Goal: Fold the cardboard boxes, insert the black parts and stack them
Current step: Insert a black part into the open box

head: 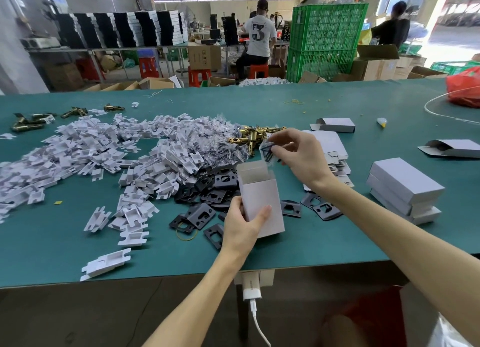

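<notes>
A green work table (337,105) in a busy workshop carries heaps of white inserts (91,149) and loose black parts (207,190). The left hand (241,229) grips 1 upright cardboard box (262,201), its top flap open. The right hand (298,152) pinches a small clear bag (268,150) just over the opening. Closed boxes (405,190) sit stacked at right.

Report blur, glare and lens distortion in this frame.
Head view: the wide-angle lens bows the far edge of the green table; the pile of white inserts smears toward the left border; the doorway at top right is blown out; the clear packet pinched by the right hand is blurred, the cardboard box in the left hand fairly sharp.
</notes>
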A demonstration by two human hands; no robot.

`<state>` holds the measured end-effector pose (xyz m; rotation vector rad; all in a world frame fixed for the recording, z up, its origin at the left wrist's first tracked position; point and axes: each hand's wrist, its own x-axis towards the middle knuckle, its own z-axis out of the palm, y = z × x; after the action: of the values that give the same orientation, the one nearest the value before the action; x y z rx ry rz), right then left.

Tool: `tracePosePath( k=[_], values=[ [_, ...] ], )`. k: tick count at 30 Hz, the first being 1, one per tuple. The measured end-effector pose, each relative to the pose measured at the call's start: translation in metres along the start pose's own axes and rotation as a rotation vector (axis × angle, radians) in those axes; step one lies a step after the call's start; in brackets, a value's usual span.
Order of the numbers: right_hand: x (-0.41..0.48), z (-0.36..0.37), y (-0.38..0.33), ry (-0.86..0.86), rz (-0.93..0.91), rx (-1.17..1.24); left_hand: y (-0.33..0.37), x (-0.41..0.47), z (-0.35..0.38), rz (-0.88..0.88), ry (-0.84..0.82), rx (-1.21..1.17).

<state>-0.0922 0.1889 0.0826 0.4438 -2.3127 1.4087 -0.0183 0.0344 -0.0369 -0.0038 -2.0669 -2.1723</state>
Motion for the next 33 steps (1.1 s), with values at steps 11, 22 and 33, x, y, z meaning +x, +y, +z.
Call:
tracePosePath(
  k=[11, 22, 33],
  values=[
    [-0.023, -0.002, -0.019, -0.182, -0.209, -0.175, 0.004, -0.004, -0.001, 0.107, -0.053, -0.032],
    [-0.031, -0.012, -0.018, 0.118, -0.136, 0.035, 0.006, -0.006, -0.002, 0.146, -0.071, -0.026],
    [-0.066, -0.028, -0.008, 0.333, 0.038, 0.209, 0.005, -0.007, -0.001, 0.147, -0.237, 0.124]
  ],
)
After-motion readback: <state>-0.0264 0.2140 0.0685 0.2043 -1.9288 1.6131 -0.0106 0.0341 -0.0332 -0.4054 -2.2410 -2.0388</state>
